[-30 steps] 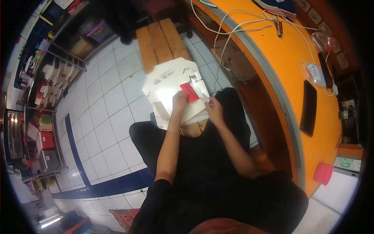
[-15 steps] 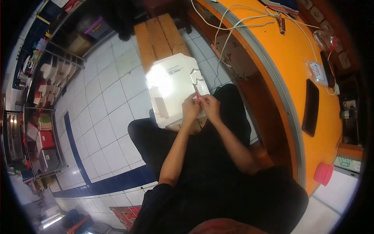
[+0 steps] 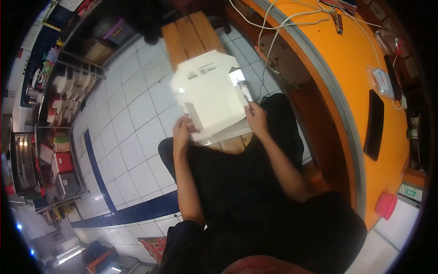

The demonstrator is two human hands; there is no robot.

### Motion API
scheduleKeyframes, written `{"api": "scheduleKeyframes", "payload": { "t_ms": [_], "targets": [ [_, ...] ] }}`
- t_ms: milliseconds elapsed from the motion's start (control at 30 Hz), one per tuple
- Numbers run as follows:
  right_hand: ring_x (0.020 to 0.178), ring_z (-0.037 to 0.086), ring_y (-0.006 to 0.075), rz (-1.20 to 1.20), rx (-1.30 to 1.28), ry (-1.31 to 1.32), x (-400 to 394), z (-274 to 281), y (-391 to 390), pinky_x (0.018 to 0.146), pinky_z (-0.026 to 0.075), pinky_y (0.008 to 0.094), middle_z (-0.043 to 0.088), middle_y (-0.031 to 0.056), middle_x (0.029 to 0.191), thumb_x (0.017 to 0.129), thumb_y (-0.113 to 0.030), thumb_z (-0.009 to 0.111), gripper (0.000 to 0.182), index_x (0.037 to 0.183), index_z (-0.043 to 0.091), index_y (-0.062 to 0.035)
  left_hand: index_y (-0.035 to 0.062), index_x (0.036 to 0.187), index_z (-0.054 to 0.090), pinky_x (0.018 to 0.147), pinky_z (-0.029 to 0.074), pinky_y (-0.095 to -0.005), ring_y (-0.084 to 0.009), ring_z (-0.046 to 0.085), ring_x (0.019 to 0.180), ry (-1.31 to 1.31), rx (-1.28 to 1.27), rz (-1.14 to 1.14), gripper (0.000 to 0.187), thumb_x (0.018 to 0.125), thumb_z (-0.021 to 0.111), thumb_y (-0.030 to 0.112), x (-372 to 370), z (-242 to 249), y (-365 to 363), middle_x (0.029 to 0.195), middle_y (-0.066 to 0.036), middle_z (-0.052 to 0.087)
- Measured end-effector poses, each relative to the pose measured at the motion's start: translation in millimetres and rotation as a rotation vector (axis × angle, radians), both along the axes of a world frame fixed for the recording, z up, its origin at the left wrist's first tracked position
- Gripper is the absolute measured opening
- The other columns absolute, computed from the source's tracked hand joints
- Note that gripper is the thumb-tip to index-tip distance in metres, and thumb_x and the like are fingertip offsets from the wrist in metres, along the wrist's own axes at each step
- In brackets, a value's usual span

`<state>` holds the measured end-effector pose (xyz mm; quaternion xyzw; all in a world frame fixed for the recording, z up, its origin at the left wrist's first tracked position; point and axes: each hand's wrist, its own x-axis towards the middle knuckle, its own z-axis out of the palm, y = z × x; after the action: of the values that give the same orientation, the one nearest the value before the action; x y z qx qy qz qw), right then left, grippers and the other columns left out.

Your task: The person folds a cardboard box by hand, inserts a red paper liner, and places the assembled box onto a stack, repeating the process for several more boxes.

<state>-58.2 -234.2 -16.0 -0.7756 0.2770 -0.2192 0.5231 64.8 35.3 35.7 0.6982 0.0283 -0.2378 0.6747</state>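
A white cardboard box blank [image 3: 214, 98], partly folded with its side flaps raised, lies at the near end of the wooden bench between my knees. Small print shows on its far panel. My left hand [image 3: 181, 131] grips the near left side, fingers curled at the upright left flap [image 3: 193, 117]. On the opposite side, my right hand [image 3: 257, 119] pinches the right edge by the folded flap. Parts of the fingers are hidden behind the cardboard.
The wooden bench [image 3: 189, 36] stretches away over the white tiled floor [image 3: 137, 102]. At right stands an orange counter [image 3: 342, 77] with cables [image 3: 292, 23], a black slab-like object [image 3: 374, 125] and a pink cup [image 3: 386, 205]. Racks with white trays [image 3: 68, 91] and a red box [image 3: 63, 162] line the left.
My hands have moved apart from the box's right edge, the left one crossing to the left side. The small red item at my fingers no longer shows. The right flaps stand more upright.
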Motion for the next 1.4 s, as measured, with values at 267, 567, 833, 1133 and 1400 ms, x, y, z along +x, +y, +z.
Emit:
{"api": "scheduleKeyframes", "payload": {
  "t_ms": [267,567,833,1133,1400],
  "targets": [
    [0.077,0.069,0.0329,0.103,-0.1,-0.103,-2.3,2.7,6.0,0.075,0.055,0.0417,0.07,0.0201,0.091,0.097,-0.019,0.065,0.028,0.114,0.067,0.0026,-0.0004,0.125,0.062,0.074,0.056,-0.0326,-0.0163,0.066,0.087,0.117,-0.211,-0.112,0.052,0.098,0.067,0.043,-14.0,3.9,-6.6,0.1,-0.006,0.067],
    [0.119,0.054,0.034,0.489,-0.639,-0.233,-26.3,90.5,46.2,0.099,0.045,0.0435,0.057,0.0103,0.121,0.087,-0.024,0.077,0.038,0.121,0.069,-0.011,-0.0006,0.119,0.063,0.062,0.056,-0.0274,-0.0131,0.068,0.077,0.06,-0.159,0.135,0.041,0.095,0.074,0.031,-15.0,-21.3,-21.8,0.097,-0.006,0.068],
    [0.091,0.061,0.03,0.52,-0.583,-0.295,-20.0,62.1,95.9,0.084,0.047,0.0445,0.063,0.0092,0.094,0.087,-0.014,0.074,0.015,0.097,0.065,-0.0075,0.0026,0.114,0.061,0.06,0.052,-0.0236,-0.008,0.063,0.073,-0.061,-0.157,0.241,0.036,0.097,0.073,0.031,-28.4,-30.1,-36.5,0.087,-0.002,0.065],
    [0.081,0.061,0.037,0.265,-0.341,-0.041,-14.2,63.4,107.4,0.074,0.048,0.048,0.061,0.015,0.086,0.091,-0.011,0.069,0.014,0.091,0.058,-0.0029,-0.0047,0.118,0.062,0.076,0.057,-0.0279,-0.0153,0.067,0.092,-0.054,-0.206,0.2,0.039,0.096,0.075,0.024,-41.4,-8.6,-48.4,0.109,-0.011,0.068],
    [0.08,0.063,0.036,0.288,-0.344,-0.077,-3.6,60.2,100.1,0.073,0.05,0.0474,0.063,0.0158,0.087,0.092,-0.011,0.069,0.014,0.096,0.059,-0.0035,0.0006,0.117,0.061,0.073,0.059,-0.0309,-0.0167,0.068,0.088,-0.037,-0.255,0.094,0.039,0.099,0.069,0.034,-35.6,-20.4,-46.3,0.106,-0.008,0.069]
  ]
}}
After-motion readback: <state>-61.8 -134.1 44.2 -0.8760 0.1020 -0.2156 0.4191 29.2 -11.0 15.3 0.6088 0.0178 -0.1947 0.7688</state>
